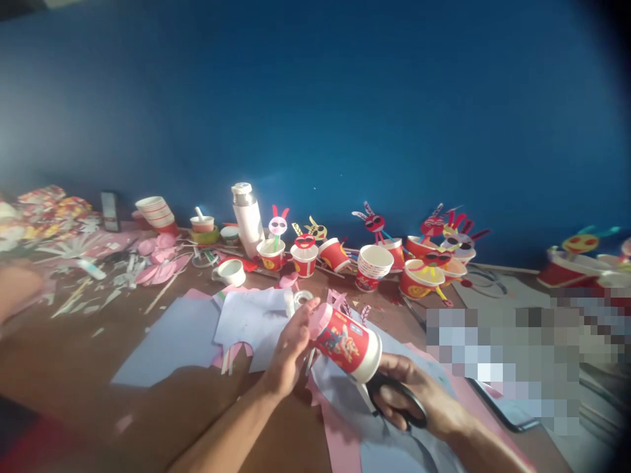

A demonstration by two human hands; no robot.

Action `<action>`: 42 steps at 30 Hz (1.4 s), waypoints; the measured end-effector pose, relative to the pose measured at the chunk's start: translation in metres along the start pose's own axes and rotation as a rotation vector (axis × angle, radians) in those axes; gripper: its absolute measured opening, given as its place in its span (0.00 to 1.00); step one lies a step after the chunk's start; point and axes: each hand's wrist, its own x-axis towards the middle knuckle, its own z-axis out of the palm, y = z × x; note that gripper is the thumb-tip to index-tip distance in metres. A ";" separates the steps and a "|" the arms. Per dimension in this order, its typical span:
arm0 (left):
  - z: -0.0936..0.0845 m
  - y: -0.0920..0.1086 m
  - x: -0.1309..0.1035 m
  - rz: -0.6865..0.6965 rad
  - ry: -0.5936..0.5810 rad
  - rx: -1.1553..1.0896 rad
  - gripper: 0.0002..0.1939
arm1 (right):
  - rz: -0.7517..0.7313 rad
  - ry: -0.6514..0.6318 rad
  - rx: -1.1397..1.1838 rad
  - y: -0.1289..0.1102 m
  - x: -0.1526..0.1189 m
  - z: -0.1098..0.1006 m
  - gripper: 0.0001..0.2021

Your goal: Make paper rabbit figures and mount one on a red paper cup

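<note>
A red printed paper cup [342,340] lies tilted on its side in the air, its white rim toward my right hand. My left hand [290,345] grips it at the base, where a piece of pink paper [320,320] shows. In my right hand [426,394] are black-handled scissors [411,406], with fingers through the loops and the blades partly hidden below the cup. The right fingertips are close to the cup's rim; whether they touch it I cannot tell. Beneath both hands lie pale blue-grey paper sheets [167,335] and cut pink paper [340,433].
Along the blue wall stand paper cups with paper-face figures [279,226], a stack of cups [373,266], a white flask [248,220] and a white mug [230,272]. Paper scraps [118,269] cover the left side. A phone [513,407] lies right. Another person's arm [20,289] shows far left.
</note>
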 end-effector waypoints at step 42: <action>0.000 0.013 -0.004 0.734 -0.025 1.026 0.35 | 0.105 0.518 -1.463 -0.012 -0.040 -0.066 0.19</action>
